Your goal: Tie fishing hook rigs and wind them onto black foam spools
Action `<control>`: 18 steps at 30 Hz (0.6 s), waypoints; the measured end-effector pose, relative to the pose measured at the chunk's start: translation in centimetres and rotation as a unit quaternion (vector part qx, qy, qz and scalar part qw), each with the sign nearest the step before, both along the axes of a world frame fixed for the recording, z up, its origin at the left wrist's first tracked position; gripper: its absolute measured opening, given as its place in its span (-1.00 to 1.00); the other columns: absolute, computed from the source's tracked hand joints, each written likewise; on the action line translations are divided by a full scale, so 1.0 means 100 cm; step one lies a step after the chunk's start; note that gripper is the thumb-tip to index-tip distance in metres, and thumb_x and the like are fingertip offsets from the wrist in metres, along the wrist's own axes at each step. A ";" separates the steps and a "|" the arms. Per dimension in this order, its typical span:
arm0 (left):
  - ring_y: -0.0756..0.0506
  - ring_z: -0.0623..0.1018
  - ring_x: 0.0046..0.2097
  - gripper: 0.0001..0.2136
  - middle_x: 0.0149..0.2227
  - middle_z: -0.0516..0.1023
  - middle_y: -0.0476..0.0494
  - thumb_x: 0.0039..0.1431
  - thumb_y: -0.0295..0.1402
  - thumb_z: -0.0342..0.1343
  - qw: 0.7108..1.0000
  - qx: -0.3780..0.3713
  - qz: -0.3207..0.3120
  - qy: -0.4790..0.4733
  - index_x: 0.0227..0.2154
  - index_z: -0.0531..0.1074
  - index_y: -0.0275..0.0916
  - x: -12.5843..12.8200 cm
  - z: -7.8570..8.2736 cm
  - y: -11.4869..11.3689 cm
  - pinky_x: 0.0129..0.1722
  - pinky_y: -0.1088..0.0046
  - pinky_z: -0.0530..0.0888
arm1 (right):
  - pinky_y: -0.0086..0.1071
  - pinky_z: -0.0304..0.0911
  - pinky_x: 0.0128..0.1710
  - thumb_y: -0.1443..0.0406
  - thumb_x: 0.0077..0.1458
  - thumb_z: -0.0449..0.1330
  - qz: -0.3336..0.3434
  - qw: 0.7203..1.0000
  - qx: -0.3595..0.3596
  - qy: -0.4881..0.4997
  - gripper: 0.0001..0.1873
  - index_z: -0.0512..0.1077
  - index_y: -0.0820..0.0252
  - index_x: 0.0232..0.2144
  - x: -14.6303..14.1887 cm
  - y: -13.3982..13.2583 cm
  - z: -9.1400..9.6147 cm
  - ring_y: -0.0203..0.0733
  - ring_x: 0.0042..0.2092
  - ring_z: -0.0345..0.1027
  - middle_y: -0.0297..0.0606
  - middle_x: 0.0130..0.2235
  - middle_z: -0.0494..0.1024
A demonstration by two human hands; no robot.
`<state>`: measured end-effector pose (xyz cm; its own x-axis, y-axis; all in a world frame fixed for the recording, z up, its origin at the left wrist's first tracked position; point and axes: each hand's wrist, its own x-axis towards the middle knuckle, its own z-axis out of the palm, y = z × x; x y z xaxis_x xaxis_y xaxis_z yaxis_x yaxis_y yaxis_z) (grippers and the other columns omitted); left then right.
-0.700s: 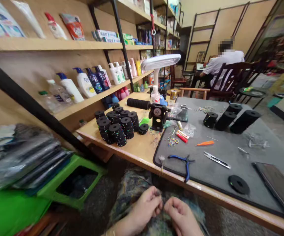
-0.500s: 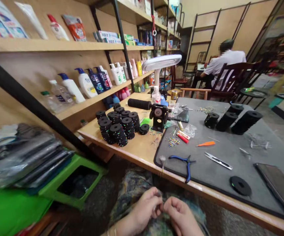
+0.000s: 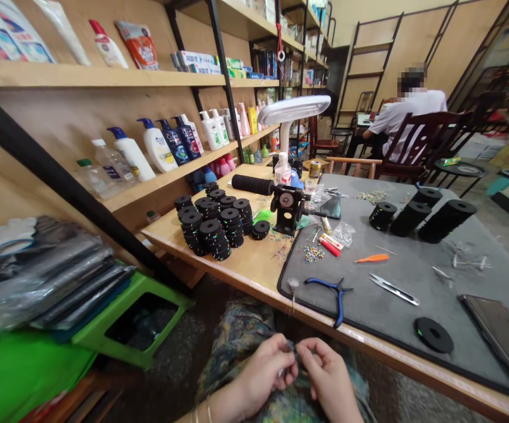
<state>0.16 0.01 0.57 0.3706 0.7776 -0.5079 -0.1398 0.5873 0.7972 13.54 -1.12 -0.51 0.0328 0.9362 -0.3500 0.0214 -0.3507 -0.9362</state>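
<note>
Over my lap, just below the table's front edge, my left hand [image 3: 273, 365] is closed in a pinch with its fingers curled. Close beside it, my right hand [image 3: 325, 371] pinches with thumb and forefinger, the fingertips almost meeting the left ones. What lies between the fingers is too small and blurred to name. Nearest on the table are blue-handled pliers [image 3: 337, 292] and a small clear tuft with thin strands [image 3: 293, 286] at the mat's edge. Farther right lie metal thread snips [image 3: 394, 289] and a single black foam spool [image 3: 433, 335].
Stacks of black foam spools [image 3: 213, 238] stand left of a black winding device [image 3: 286, 205]; more spools [image 3: 446, 222] are at the right. Small beads [image 3: 313, 254], an orange tool [image 3: 372, 258] and a phone [image 3: 499, 338] lie on the grey mat. A green stool [image 3: 170, 320] is at my left.
The view has shifted slightly. My hands remain pinched together over my lap; the right fingers have risen a little and the left hand has turned slightly.
</note>
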 end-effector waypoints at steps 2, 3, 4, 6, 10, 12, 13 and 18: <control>0.11 0.28 -0.59 -0.84 -0.59 0.38 0.07 -0.08 -0.32 0.07 1.000 0.002 -0.004 -0.001 -0.47 0.19 -0.23 -0.001 0.000 -0.001 -0.61 0.53 -0.01 | -0.57 -0.23 -0.81 -0.20 -0.23 0.20 0.001 1.000 0.001 0.004 -0.44 0.38 0.20 -0.55 -0.001 0.000 0.000 -0.48 -0.81 -0.06 -0.51 -0.79 0.27; 0.11 0.28 -0.59 -0.83 -0.59 0.38 0.07 -0.07 -0.31 0.08 1.000 0.003 -0.006 -0.002 -0.47 0.19 -0.23 -0.001 0.000 -0.001 -0.60 0.53 -0.01 | -0.57 -0.23 -0.81 -0.19 -0.23 0.21 0.001 1.000 0.001 0.006 -0.44 0.37 0.19 -0.55 -0.001 0.001 0.000 -0.48 -0.81 -0.05 -0.51 -0.78 0.28; 0.11 0.28 -0.59 -0.82 -0.58 0.38 0.07 -0.06 -0.30 0.09 1.000 0.005 -0.010 -0.003 -0.47 0.19 -0.23 -0.001 -0.001 -0.001 -0.60 0.53 0.00 | -0.57 -0.22 -0.81 -0.18 -0.23 0.21 0.000 1.000 0.001 0.008 -0.46 0.37 0.19 -0.56 -0.001 0.001 0.001 -0.48 -0.81 -0.05 -0.51 -0.78 0.29; 0.11 0.29 -0.58 -0.79 -0.57 0.38 0.07 -0.04 -0.26 0.11 1.000 0.008 -0.014 -0.012 -0.46 0.20 -0.23 -0.002 -0.001 -0.002 -0.60 0.53 0.00 | -0.58 -0.22 -0.81 -0.17 -0.23 0.22 -0.002 1.000 0.000 0.013 -0.47 0.34 0.17 -0.57 -0.002 0.001 0.002 -0.48 -0.81 -0.05 -0.51 -0.78 0.30; 0.11 0.29 -0.56 -0.73 -0.54 0.37 0.08 -0.02 -0.17 0.14 0.999 0.008 -0.004 -0.037 -0.43 0.21 -0.23 0.000 -0.002 -0.001 -0.59 0.53 -0.01 | -0.58 -0.23 -0.81 -0.16 -0.19 0.19 0.002 0.999 0.002 0.034 -0.49 0.30 0.17 -0.58 -0.005 0.003 0.005 -0.50 -0.80 -0.04 -0.45 -0.73 0.38; 0.11 0.28 -0.55 -0.72 -0.54 0.35 0.08 -0.02 -0.17 0.15 0.999 0.010 0.004 -0.034 -0.43 0.21 -0.23 0.000 0.000 0.000 -0.59 0.54 -0.02 | -0.58 -0.25 -0.80 -0.16 -0.18 0.18 0.004 0.999 0.002 0.039 -0.49 0.29 0.17 -0.58 -0.005 0.002 0.005 -0.51 -0.81 -0.05 -0.44 -0.72 0.39; 0.11 0.27 -0.55 -0.72 -0.53 0.34 0.08 -0.02 -0.18 0.16 0.999 0.012 0.008 -0.030 -0.43 0.21 -0.23 0.000 0.000 0.000 -0.59 0.53 -0.03 | -0.58 -0.25 -0.80 -0.16 -0.17 0.18 0.004 0.999 0.002 0.038 -0.49 0.29 0.17 -0.58 -0.006 0.002 0.004 -0.51 -0.81 -0.07 -0.45 -0.72 0.39; 0.11 0.21 -0.53 -0.73 -0.55 0.29 0.10 -0.01 -0.19 0.16 0.999 0.024 0.019 -0.026 -0.43 0.22 -0.24 0.000 0.001 0.000 -0.58 0.52 -0.04 | -0.58 -0.27 -0.79 -0.15 -0.14 0.17 -0.002 0.999 0.007 0.034 -0.50 0.30 0.17 -0.56 -0.006 0.001 -0.005 -0.52 -0.80 -0.11 -0.54 -0.77 0.27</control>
<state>0.11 0.02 0.71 0.3650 0.8146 -0.4508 -0.2045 0.5426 0.8147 12.99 -1.03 -1.05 0.0125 0.9408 -0.3386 -0.0433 -0.3378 -0.9402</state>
